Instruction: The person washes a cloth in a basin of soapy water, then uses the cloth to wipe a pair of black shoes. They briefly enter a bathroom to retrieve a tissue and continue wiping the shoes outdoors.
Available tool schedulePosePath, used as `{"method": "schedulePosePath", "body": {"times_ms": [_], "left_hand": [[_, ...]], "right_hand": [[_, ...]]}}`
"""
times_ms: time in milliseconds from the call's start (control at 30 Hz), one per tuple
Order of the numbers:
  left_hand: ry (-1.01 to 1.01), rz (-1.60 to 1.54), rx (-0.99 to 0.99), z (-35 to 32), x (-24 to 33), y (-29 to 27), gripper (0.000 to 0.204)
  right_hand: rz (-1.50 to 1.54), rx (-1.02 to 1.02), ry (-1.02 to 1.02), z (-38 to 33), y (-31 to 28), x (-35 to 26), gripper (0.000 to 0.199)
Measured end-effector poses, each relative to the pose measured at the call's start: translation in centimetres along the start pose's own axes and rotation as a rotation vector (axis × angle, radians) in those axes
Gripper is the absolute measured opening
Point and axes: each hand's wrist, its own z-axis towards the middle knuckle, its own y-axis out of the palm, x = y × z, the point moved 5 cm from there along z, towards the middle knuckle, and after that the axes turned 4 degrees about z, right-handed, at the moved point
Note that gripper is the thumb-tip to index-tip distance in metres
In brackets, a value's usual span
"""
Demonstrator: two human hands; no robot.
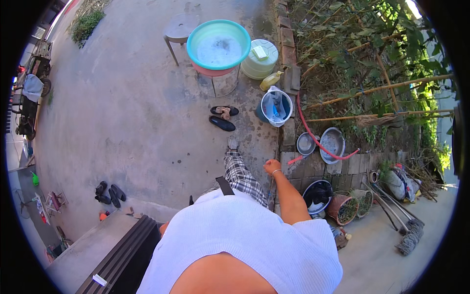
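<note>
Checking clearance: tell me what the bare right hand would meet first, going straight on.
From the right hand, probably the stained grey concrete ground, right of the flat black shoes; nothing visible intervenes, though depth is unclear.

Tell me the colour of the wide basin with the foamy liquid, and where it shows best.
Turquoise basin, in the head view.

The outdoor yard of a home, in daylight: bare concrete (132,127), with a brick border (287,36) along its right edge and leafy plants (338,29) on poles (416,83) beyond. A basin (218,67) of suds (210,51), a bucket (263,111), a hose (304,121) and a mop (410,238) show household washing gear; shoes (222,123) lie about, and a cart (33,105) stands by the left edge.
</note>
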Motion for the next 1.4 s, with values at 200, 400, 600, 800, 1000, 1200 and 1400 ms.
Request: {"method": "schedulePosePath", "body": {"times_ms": [200,400,600,800,1000,1200,1400], "left_hand": [[-0.244,-0.149,-0.145,-4.2,0.7,-3.3,0.034],[-0.464,-0.582,-0.314,-4.8,4.3,-4.0,0.031],[-0.654,-0.84,-0.399,-0.8,7.6,-4.0,0.028],[-0.725,-0.892,-0.463,5.3,7.4,-4.4,0.026],[-0.828,-0.953,-0.491,2.7,6.8,-4.3,0.024],[-0.782,-1.037,-0.435,-0.6,5.0,-5.5,0.023],[-0.613,-1.17,-0.32,2.0,3.0,-6.5,0.023]], "right_hand": [[-0.235,-0.058,-0.086,10.9,-1.2,-11.4,0.029],[-0.231,-0.138,-0.17,23.3,3.4,-18.4,0.03],[-0.328,-0.34,-0.235,36.3,15.4,-22.6,0.032],[-0.371,-0.32,-0.197,48.3,26.9,-19.3,0.048],[-0.267,-0.351,-0.041,47.8,31.5,-19.3,0.061],[0.562,-0.34,0.206,38.8,24.6,-18.4,0.043],[0.88,-0.442,0.201,23.5,9.7,-23.8,0.044]]}}
